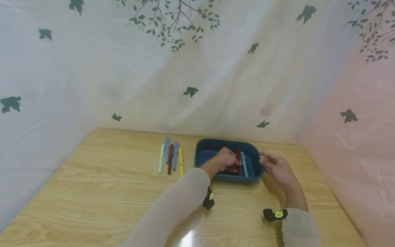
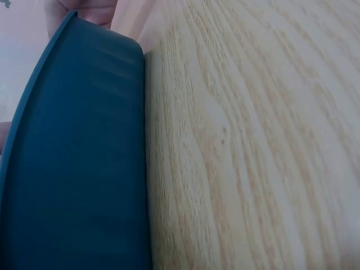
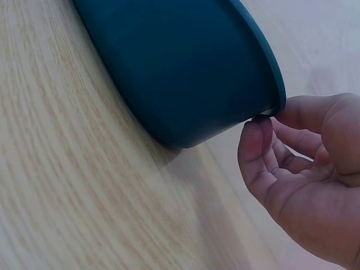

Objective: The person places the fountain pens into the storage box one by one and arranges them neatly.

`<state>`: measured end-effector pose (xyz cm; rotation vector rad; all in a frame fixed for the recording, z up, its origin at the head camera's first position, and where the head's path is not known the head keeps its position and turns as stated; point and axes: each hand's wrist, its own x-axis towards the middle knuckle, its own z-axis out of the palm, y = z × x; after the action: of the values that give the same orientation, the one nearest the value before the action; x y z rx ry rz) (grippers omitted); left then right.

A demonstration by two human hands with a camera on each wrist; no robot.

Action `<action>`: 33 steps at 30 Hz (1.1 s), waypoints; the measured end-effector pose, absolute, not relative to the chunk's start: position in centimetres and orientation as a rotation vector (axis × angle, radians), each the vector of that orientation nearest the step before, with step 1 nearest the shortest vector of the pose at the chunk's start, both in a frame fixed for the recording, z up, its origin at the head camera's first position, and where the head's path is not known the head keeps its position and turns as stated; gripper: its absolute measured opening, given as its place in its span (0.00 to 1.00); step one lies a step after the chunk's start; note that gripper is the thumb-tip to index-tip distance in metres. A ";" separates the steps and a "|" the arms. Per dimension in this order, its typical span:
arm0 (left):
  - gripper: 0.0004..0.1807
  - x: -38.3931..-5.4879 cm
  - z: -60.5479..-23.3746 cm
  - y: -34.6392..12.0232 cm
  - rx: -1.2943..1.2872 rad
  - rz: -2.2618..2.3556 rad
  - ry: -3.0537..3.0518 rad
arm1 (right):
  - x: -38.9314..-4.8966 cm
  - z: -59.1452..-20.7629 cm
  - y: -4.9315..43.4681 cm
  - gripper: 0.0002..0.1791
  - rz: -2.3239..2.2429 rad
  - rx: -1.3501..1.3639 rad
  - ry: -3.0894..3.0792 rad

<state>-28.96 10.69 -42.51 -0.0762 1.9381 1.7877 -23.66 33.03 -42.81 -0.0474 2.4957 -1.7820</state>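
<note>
A dark blue box (image 1: 236,178) with rounded corners sits near the back of the table. My left hand (image 1: 227,159) reaches over its near side and holds a red pen (image 1: 238,154) down inside it. Close to the right of that pen lies a pale blue pen (image 1: 244,164). At the box's right end, my right hand (image 1: 279,170) pinches the rim between thumb and fingertips, as the right wrist view shows from the side. In the left wrist view the box's outer wall (image 2: 84,140) hides the pens and most of the left hand.
Left of the box, several pens stand out on the wooden table (image 1: 108,192): a pale green pen (image 1: 161,158), blue ones, a dark red pen (image 1: 170,159) and a yellow pen (image 1: 181,163). A printed curtain (image 1: 148,85) hangs behind the table and along both sides.
</note>
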 end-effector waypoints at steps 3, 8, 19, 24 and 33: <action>0.18 -28.9 -42.5 10.8 -0.086 1.791 1.953 | -23.7 -42.9 33.0 0.28 -1.787 -0.058 2.489; 0.19 -28.8 -42.7 11.3 -0.089 1.793 1.996 | -23.7 -42.9 33.1 0.27 -1.762 -0.057 2.509; 0.21 -28.5 -42.3 11.9 -0.103 1.762 2.084 | -23.7 -42.8 33.0 0.27 -1.750 -0.047 2.515; 0.23 -28.5 -42.3 11.9 -0.094 1.758 2.090 | -23.6 -42.8 33.0 0.27 -1.761 -0.052 2.516; 0.25 -28.5 -42.2 11.7 -0.078 1.742 2.104 | -23.6 -42.8 33.0 0.27 -1.750 -0.040 2.512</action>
<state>-28.54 11.67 -42.21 -0.0780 2.1045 1.7423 -23.61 33.03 -42.80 -0.0404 2.5124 -1.7503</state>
